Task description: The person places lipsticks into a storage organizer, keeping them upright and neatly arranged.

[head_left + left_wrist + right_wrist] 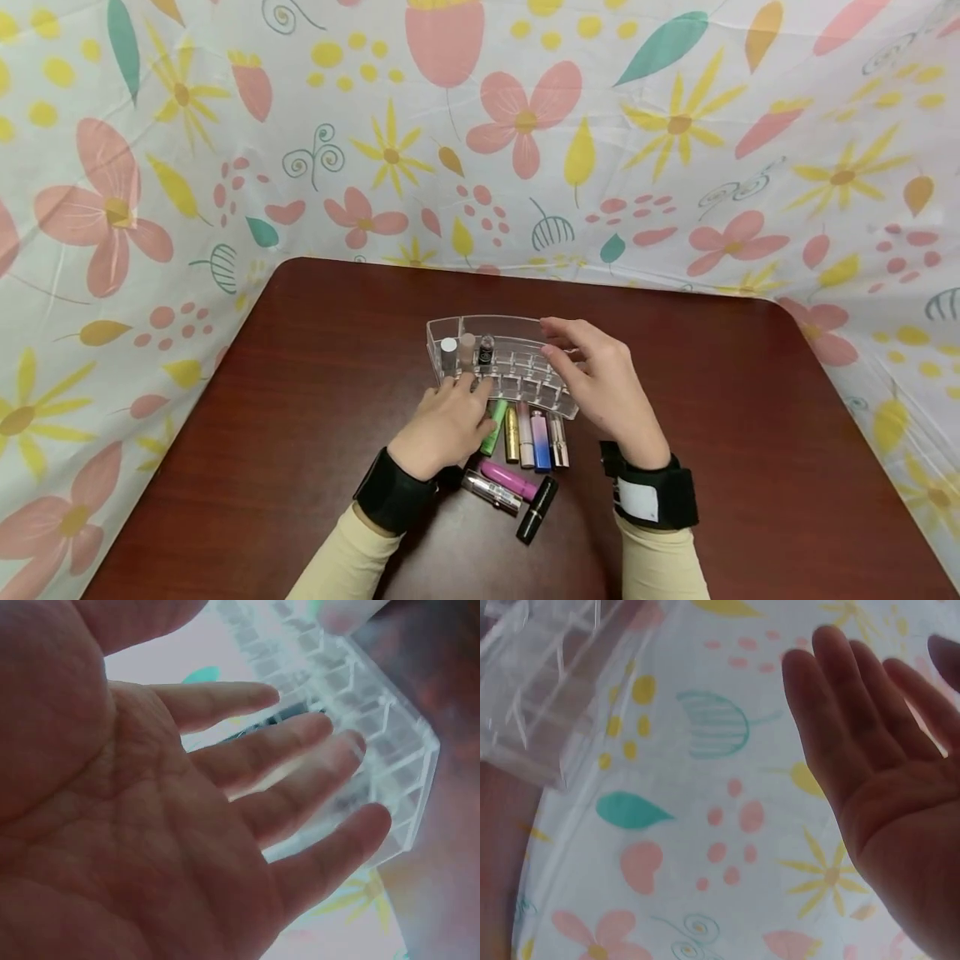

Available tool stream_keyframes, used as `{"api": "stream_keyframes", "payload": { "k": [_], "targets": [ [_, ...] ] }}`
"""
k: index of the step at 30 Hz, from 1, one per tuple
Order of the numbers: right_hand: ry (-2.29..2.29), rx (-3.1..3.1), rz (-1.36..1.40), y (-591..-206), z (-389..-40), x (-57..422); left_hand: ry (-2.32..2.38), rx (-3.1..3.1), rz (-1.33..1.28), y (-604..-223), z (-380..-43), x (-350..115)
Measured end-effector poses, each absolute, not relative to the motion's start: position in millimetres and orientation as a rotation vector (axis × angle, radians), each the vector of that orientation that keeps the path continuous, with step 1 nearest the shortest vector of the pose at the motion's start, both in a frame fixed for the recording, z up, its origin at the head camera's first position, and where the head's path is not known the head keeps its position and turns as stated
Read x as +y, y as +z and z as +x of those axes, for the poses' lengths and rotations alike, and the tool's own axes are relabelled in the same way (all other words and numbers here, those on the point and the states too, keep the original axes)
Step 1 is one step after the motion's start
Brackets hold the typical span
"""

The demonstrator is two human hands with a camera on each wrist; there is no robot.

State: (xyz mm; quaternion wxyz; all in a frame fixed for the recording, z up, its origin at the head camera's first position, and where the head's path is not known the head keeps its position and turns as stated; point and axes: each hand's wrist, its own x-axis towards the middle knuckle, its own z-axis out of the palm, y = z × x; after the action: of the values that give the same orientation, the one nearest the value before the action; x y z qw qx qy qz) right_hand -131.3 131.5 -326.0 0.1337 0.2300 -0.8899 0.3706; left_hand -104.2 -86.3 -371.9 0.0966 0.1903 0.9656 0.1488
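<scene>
A clear acrylic cosmetics organizer (510, 327) stands mid-table. In its left part are a white-capped tube (448, 354), a beige tube (467, 350) and a small black bottle (486, 350). My left hand (446, 421) is over the organizer's front left corner, fingers spread and holding nothing; whether the fingertips touch it I cannot tell. Just beside those fingers lies a green tube (495, 427). Near the organizer's right end is my right hand (607, 383), with loosely bent fingers and nothing in them. The right wrist view shows its bare palm (907, 817).
Before the organizer lie a gold tube (512, 435), a pale pink tube (525, 435), a blue-and-pink lipstick (541, 442) and a silvery tube (558, 442). Closer are a magenta tube (508, 480), a silver tube (491, 492) and a black tube (537, 510). Patterned cloth (450, 208) borders the table.
</scene>
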Motion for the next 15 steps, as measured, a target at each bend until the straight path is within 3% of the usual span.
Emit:
{"api": "stream_keyframes", "payload": {
  "k": [8, 15],
  "targets": [
    [0.957, -2.663, 0.781, -322.2, -125.0, 142.4, 0.421, 3.023, 0.708, -355.3, -99.5, -89.2],
    [0.925, -2.681, 0.843, -330.8, -123.7, 152.0, 0.303, 3.161, 0.975, -356.5, -77.4, -51.3]
  ]
}}
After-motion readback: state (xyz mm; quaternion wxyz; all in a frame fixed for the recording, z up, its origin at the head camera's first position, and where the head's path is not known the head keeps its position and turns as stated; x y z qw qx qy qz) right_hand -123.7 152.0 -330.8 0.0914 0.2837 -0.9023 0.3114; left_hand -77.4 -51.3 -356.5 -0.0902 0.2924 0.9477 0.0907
